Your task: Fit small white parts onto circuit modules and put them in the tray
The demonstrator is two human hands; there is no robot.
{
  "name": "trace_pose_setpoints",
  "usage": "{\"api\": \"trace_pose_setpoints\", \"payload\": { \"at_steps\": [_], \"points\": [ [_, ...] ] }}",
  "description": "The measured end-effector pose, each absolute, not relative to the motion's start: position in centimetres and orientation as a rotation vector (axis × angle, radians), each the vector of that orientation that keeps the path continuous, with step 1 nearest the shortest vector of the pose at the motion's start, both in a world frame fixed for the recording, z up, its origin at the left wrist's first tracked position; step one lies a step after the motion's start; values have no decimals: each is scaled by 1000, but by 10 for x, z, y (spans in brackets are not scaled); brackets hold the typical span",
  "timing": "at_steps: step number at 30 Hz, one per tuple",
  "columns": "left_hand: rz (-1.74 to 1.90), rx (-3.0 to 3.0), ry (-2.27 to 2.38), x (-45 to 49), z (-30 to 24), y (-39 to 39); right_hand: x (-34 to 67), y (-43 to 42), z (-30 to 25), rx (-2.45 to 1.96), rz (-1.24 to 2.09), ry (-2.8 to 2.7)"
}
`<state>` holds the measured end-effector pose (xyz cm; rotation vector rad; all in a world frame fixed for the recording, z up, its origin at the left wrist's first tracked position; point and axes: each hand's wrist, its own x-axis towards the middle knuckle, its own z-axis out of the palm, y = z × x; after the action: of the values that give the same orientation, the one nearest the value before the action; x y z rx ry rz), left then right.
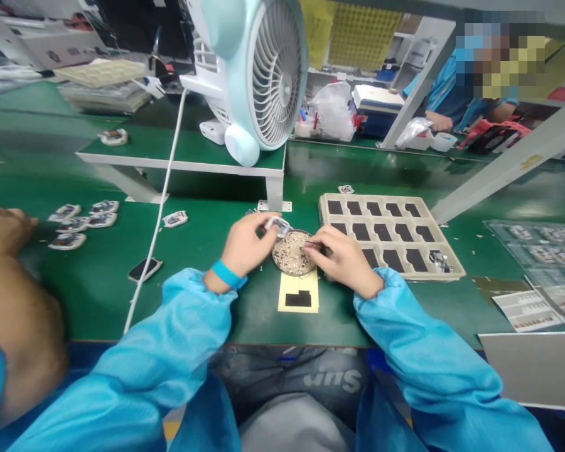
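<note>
My left hand (247, 243) is closed on a small white and dark part (277, 224), held just above the left rim of a round dish (292, 253) full of tiny pale bits. My right hand (341, 257) is closed in a pinch on thin tweezers (309, 245) whose tip reaches over the dish. Below the dish lies a yellow card with a black shape (299, 295). A beige tray (390, 233) with dark rectangular pockets sits right of my right hand, with one small part (439, 258) in its lower right pocket.
A pale blue fan (258, 75) stands on a low green shelf (179, 154), its white cord (157, 220) running down past a phone (144, 269). Several small parts (82, 221) lie at left beside another person's arm (14, 301). Clear trays (546, 251) at right; a co-worker's arm (440, 119) far back.
</note>
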<state>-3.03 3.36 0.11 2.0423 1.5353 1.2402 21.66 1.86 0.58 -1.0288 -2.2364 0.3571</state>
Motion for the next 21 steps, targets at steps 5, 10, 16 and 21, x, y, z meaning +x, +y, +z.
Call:
{"api": "trace_pose_setpoints", "payload": {
  "at_steps": [5,10,16,21],
  "points": [
    [1094,1787,2043,-105,-11,102,216,21,3,-1175,300,-2329],
    [992,1682,2246,-131,-22,136,217,18,1,-1103,341,-2241],
    [779,1646,2480,-164,-6,100,225,14,20,-955,373,-2077],
    [532,1377,2628,-197,-2,72,237,8,39,-965,249,-1749]
  ]
}}
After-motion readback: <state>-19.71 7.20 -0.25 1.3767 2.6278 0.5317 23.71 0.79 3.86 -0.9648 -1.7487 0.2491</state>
